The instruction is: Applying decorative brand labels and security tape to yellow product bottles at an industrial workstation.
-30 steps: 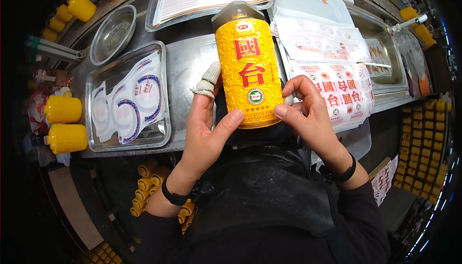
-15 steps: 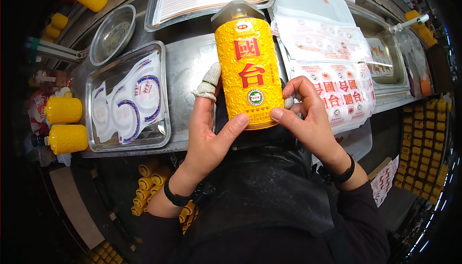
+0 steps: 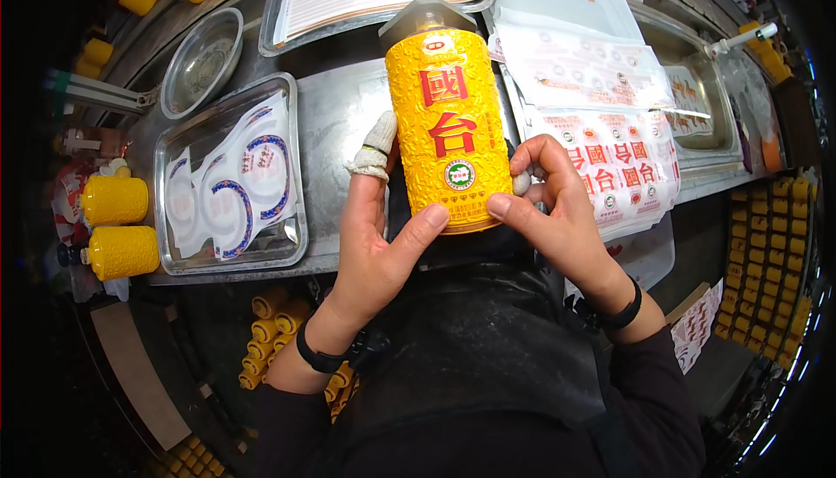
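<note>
Between my two hands is a yellow embossed bottle [image 3: 446, 121] with large red characters and a small round emblem, its faceted grey neck pointing away from me. My left hand [image 3: 374, 225] grips its lower left side, thumb on the front near the base; a white cloth cover wraps a fingertip. On the lower right side my right hand [image 3: 557, 217] grips it, thumb pressed on the front corner and the other fingers curled, one with a pale cover. The fingers behind the bottle are hidden.
To the left, a metal tray [image 3: 299, 173] holds blue-edged paper decals, with a round metal bowl [image 3: 205, 64] behind. Another tray [image 3: 272, 25] carries striped sheets. Printed transfer sheets [image 3: 631, 169] lie right, beside a basin [image 3: 731, 121]. Yellow bottles [image 3: 122, 252] stand left; several fill racks [image 3: 771, 252].
The bottle and both hands have shifted very slightly left, the grip unchanged. Yellow bottles along the far edge have moved to the right.
</note>
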`<state>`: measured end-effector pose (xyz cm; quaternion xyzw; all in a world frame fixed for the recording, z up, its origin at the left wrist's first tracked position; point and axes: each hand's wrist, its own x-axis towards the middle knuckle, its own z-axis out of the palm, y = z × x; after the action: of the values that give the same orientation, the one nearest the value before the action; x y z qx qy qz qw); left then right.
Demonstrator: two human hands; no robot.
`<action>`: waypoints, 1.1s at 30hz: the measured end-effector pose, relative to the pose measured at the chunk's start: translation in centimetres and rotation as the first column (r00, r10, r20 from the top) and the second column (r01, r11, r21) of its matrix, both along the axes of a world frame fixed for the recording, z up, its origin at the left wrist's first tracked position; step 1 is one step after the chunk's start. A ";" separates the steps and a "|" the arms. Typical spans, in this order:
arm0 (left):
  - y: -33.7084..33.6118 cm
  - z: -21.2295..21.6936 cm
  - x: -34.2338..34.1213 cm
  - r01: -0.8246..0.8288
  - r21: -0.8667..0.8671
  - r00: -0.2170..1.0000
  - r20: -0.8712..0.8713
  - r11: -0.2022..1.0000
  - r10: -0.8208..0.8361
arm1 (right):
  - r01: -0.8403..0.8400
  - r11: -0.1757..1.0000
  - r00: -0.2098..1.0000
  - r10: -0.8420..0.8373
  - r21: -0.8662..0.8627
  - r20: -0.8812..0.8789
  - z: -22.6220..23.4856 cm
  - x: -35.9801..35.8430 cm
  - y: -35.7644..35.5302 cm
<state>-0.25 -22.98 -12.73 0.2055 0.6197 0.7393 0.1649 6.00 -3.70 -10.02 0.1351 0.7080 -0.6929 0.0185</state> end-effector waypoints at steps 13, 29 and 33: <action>-0.5 -0.5 -0.1 0.019 0.073 0.997 0.076 0.997 -0.025 | -0.040 0.955 0.999 0.044 -0.292 0.008 -0.7 0.4 1.0; -0.3 -0.5 -0.1 0.006 0.046 0.999 0.043 0.999 -0.008 | -0.029 0.984 0.999 0.034 -0.178 0.028 -0.2 0.5 0.7; -0.3 -0.5 -0.1 0.009 0.059 1.000 0.022 0.998 -0.011 | -0.020 0.984 0.999 0.025 -0.179 0.029 -0.1 0.5 0.5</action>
<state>-0.37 -23.26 -13.25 0.2053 0.5946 0.7587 0.1691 6.46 -3.16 -10.11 0.1355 0.6441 -0.7512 0.0494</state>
